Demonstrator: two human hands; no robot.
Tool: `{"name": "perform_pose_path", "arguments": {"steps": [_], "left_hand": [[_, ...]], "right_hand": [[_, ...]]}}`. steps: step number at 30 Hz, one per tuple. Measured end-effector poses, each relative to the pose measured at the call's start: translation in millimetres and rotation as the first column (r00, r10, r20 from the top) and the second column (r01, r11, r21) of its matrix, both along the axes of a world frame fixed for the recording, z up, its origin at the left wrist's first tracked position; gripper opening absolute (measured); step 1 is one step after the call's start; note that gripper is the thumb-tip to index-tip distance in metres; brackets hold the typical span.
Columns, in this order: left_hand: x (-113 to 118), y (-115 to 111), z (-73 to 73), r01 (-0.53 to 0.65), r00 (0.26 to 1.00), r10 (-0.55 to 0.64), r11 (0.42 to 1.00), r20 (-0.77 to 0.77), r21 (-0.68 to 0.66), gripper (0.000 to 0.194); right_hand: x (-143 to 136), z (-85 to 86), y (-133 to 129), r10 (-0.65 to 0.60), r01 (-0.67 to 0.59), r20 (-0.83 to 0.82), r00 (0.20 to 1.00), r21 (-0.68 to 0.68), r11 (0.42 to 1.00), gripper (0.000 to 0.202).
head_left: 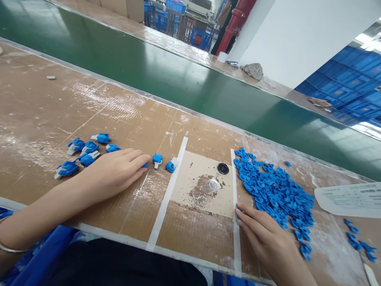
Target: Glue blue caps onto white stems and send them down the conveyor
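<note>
My left hand point(126, 167) rests low over the table with its fingers curled together, a blue plastic piece point(145, 165) peeking out at the fingertips. Most of that piece is hidden. Beside it lie two blue-and-white plastic parts point(157, 159), and several similar parts point(89, 147) are grouped behind the hand. My right hand point(268, 236) pinches a small blue plastic piece point(239, 208) at the right tape strip point(236, 238). To the right of its fingers spreads a heap of small blue plastic pieces point(276, 190).
Between the hands, a wet cardboard sheet point(184, 186) carries a small clear plastic container point(212, 185) and a black round cap point(223, 168). A translucent white plastic container point(351, 200) lies at right. Beyond the table runs a green conveyor belt point(172, 71). Blue crates point(345, 83) stand far right.
</note>
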State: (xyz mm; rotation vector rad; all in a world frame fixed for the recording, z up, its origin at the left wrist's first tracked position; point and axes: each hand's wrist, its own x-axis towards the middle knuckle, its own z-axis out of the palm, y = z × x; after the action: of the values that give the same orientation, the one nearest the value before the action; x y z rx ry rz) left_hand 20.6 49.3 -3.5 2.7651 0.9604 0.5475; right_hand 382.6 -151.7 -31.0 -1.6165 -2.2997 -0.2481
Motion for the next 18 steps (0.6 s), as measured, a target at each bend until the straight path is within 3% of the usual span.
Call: {"name": "perform_pose_path", "arguments": {"steps": [3, 5, 6, 8, 9, 11, 14, 18], "left_hand": [[2, -22, 2.2, -0.103, 0.982, 0.132, 0.975, 0.136, -0.198, 0.028], [11, -42, 2.7, -0.093, 0.912, 0.278, 0.858, 0.303, -0.506, 0.026], [18, -53, 2.2, -0.009, 0.863, 0.347, 0.737, 0.367, -0.676, 0.024], [34, -71, 0.0, 0.227, 0.764, 0.466, 0.452, 0.446, -0.862, 0.024], [42, -78, -1.7, 0.318, 0.725, 0.52, 0.329, 0.452, -0.889, 0.025], [55, -89, -5.4, 0.432, 0.674, 0.595, 0.163, 0.437, -0.887, 0.029], [66, -98, -10.5, 0.512, 0.637, 0.64, 0.065, 0.429, -0.857, 0.034], [72, -101, -14.4, 0.556, 0.608, 0.657, 0.049, 0.446, -0.83, 0.032]], "right_hand": [[-7, 7.0, 3, -0.068, 0.069, -0.082, 0.994, 0.011, 0.998, 0.02], [-16, 15.1, 9, -0.127, 0.128, -0.153, 0.98, -0.004, 0.992, 0.024], [-22, 19.7, 14, -0.152, 0.151, -0.198, 0.968, -0.019, 0.988, 0.026], [-36, 28.3, 26, -0.164, 0.16, -0.302, 0.939, -0.036, 0.986, 0.029], [-43, 31.5, 34, -0.149, 0.146, -0.346, 0.926, -0.035, 0.989, 0.03], [-54, 34.8, 49, -0.099, 0.097, -0.39, 0.916, -0.025, 0.995, 0.032], [-61, 33.0, 67, -0.048, 0.036, -0.372, 0.927, -0.038, 0.999, 0.033], [-63, 28.9, 63, -0.076, 0.042, -0.432, 0.899, -0.088, 0.995, 0.03]]}}
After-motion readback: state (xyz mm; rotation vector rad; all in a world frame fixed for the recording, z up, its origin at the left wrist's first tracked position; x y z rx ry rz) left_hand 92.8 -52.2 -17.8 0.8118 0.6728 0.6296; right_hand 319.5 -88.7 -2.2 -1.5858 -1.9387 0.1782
